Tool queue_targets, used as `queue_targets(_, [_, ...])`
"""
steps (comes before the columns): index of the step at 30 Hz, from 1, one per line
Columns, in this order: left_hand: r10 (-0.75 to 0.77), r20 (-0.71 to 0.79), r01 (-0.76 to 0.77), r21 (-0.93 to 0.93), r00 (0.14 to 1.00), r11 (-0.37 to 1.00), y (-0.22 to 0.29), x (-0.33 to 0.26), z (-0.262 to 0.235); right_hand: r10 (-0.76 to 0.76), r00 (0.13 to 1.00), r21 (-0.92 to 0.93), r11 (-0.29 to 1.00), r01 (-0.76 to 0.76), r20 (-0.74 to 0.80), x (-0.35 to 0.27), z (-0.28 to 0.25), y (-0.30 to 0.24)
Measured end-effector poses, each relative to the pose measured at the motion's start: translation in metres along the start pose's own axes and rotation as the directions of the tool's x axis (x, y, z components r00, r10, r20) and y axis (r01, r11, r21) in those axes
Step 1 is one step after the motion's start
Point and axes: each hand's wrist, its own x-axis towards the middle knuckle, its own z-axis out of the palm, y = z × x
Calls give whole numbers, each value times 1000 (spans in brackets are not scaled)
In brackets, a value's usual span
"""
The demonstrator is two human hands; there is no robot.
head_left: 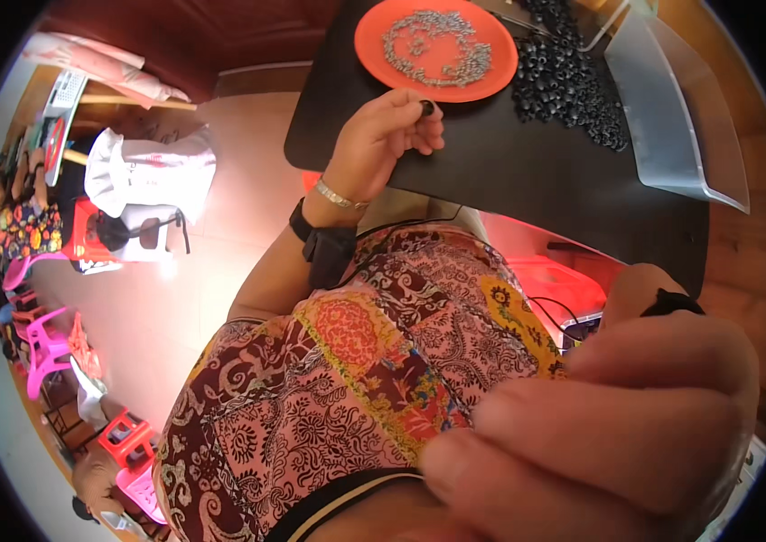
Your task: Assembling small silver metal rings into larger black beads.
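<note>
My left hand point(390, 131) is at the near edge of the black table, just below a round orange-red plate point(372, 56). Its thumb and forefinger pinch a small black plastic part point(427, 108), while the other fingers curl loosely. Scattered in a rough ring on the plate are many small silvery metal pieces point(478, 63). A heap of small black plastic parts point(568, 90) lies to the right of the plate. My right hand point(609, 425) is raised very close to the camera, large and blurred. Its fingers are bent and pressed together, and whatever they may hold is hidden.
A translucent plastic bin point(663, 108) stands at the table's right side, beside the heap. Under the table is a red plastic container point(555, 285) with a dark cable near it. At far left are a white-covered object point(162, 172), pink and red stools point(47, 352), and other people.
</note>
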Motion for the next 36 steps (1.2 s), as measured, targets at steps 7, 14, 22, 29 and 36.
queue_targets(7, [10, -11, -10, -28, 1000, 1000, -6, -14, -4, 172, 983, -304, 941, -146, 58, 9, -11, 38])
queue_targets(14, [85, -19, -87, -98, 996, 991, -6, -12, -17, 409, 892, -654, 731, -194, 193, -5, -30, 80])
queue_targets(22, [8, -7, -8, -40, 1000, 999, -7, -9, 5, 866, 471, -248, 499, -830, 166, -115, -37, 146])
queue_targets(29, [32, 8, -32, -57, 999, 998, -9, -10, 2, 662, 697, -464, 726, -507, 275, -121, -11, 148])
queue_targets(36, [59, -2, -59, -57, 998, 997, -10, -11, 3, 683, 713, -460, 690, -559, 158, -118, -31, 150])
